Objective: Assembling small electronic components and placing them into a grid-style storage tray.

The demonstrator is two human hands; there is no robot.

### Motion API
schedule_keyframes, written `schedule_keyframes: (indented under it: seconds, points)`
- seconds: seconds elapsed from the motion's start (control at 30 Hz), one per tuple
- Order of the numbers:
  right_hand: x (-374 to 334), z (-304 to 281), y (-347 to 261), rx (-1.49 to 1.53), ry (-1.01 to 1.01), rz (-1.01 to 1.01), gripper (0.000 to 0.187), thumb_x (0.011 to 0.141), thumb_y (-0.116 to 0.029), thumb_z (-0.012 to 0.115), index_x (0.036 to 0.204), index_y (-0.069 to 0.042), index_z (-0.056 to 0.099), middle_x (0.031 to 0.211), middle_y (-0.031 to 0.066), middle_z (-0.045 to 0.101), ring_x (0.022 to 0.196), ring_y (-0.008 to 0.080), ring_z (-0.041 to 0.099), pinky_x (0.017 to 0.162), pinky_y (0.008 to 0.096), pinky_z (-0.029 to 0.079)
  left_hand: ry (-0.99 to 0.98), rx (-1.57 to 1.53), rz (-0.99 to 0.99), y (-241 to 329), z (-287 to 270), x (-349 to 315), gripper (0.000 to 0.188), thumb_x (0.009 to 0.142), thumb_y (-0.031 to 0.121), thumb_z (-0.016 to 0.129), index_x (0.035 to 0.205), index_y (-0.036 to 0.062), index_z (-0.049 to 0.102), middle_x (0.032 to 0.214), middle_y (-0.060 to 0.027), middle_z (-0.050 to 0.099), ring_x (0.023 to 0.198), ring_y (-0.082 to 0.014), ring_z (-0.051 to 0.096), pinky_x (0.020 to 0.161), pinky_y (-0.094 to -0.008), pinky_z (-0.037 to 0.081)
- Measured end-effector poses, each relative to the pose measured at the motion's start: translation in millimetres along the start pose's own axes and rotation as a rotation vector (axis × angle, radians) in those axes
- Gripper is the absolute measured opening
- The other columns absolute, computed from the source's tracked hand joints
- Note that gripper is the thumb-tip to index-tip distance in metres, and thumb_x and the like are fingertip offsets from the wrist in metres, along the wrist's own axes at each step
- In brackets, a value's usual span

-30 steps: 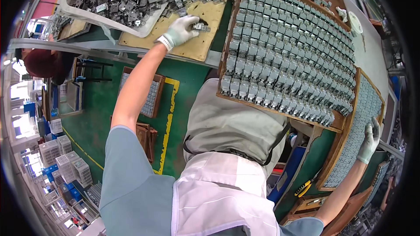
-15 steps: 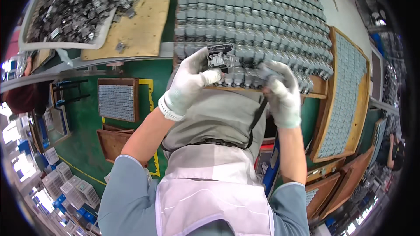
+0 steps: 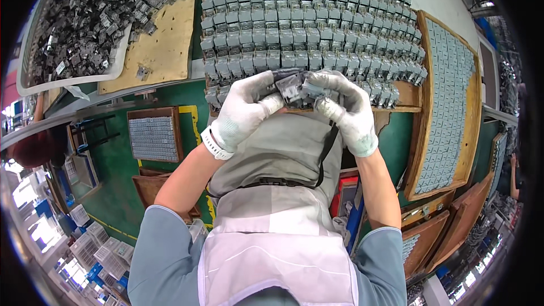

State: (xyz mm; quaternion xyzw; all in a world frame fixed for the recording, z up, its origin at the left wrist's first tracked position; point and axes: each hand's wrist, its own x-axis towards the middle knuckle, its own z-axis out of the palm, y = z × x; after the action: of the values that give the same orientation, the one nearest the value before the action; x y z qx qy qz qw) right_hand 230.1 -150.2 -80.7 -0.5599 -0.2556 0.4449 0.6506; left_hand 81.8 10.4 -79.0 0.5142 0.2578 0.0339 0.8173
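In front of my waist my two gloved hands are close together. My left hand (image 3: 241,107) grips a small dark-and-silver metal part (image 3: 290,88) between thumb and fingers. My right hand (image 3: 352,118) pinches a small grey block-shaped part (image 3: 314,86) against its right side. The two parts appear to touch; motion and fingers hide exactly how they meet. Just beyond the hands lies a wooden tray (image 3: 409,94) carrying many rows of grey blocks with metal pieces (image 3: 294,37).
At far left a white plastic bin (image 3: 120,56) heaped with loose metal parts stands by a yellowish board (image 3: 164,42). On the right sits a wooden tray (image 3: 416,187) of flat grey pieces. Stacked wooden trays (image 3: 430,238) lean below it. Another filled tray (image 3: 153,133) rests lower left.
My right hand has moved left and brought the grey part against the metal part in my left hand. The view has shifted slightly, so the trays and bin sit farther left.
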Motion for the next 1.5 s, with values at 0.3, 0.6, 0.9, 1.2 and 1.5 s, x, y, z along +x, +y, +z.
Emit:
schedule_keyframes:
  seconds: [0.3, 0.6, 0.9, 1.2, 1.5]
  points:
    - [-0.6, -11.0, 5.8, -0.048, -0.041, -0.063, 0.037, 0.078, -0.006, 0.077, 0.112, 0.004, 0.066, 0.118, 0.0137, 0.06, 0.106, 0.0215, 0.062, 0.092, 0.0341, 0.051, -0.163, 0.083, 0.004, -15.3, -16.9, -1.9, 0.036, 0.095, 0.001, 0.053, 0.13, -0.0059, 0.052, 0.118, -0.0076, 0.063, 0.107, -0.0132, 0.059, 0.091, -0.0284, 0.05]
    - [-8.0, 14.0, -8.5, -0.399, 0.057, -0.061, 0.033, 0.072, 0.002, 0.078, 0.104, 0.001, 0.071, 0.109, 0.0116, 0.061, 0.096, 0.0152, 0.06, 0.081, 0.0261, 0.049, -0.123, 0.44, 0.322, -18.1, -17.9, -4.6, 0.03, 0.09, -0.002, 0.049, 0.118, -0.0066, 0.058, 0.081, -0.0132, 0.067, 0.072, -0.0152, 0.067, 0.07, -0.0286, 0.055]
    - [-18.9, 11.1, 0.9, -0.56, -0.007, -0.109, 0.031, 0.072, -0.005, 0.08, 0.101, 0.002, 0.071, 0.101, 0.0091, 0.063, 0.083, 0.0122, 0.059, 0.071, 0.0236, 0.047, -0.262, 0.544, 0.257, -4.9, -23.8, -5.0, 0.026, 0.089, -0.001, 0.054, 0.113, -0.0059, 0.061, 0.077, -0.0134, 0.066, 0.067, -0.0161, 0.066, 0.064, -0.0303, 0.053]
    - [-25.0, -9.3, 4.2, -0.471, -0.152, 0.038, 0.067, 0.069, -0.043, 0.086, 0.111, 0.001, 0.059, 0.104, 0.0023, 0.059, 0.086, 0.0095, 0.051, 0.072, 0.0236, 0.04, -0.398, 0.667, 0.423, -5.6, -13.9, 0.3, 0.021, 0.085, -0.004, 0.055, 0.105, -0.0054, 0.06, 0.074, -0.0211, 0.061, 0.066, -0.0305, 0.066, 0.061, -0.0339, 0.051]
    - [-43.4, -29.8, 13.5, -0.389, 0.081, 0.065, 0.083, 0.071, -0.024, 0.087, 0.137, 0.002, 0.044, 0.119, 0.005, 0.059, 0.108, 0.0133, 0.056, 0.088, 0.0261, 0.046, -0.213, 0.846, 0.645, -28.3, 20.4, 15.0, 0.027, 0.085, -0.003, 0.054, 0.112, -0.0072, 0.058, 0.078, -0.0201, 0.063, 0.069, -0.0348, 0.066, 0.063, -0.0363, 0.051]
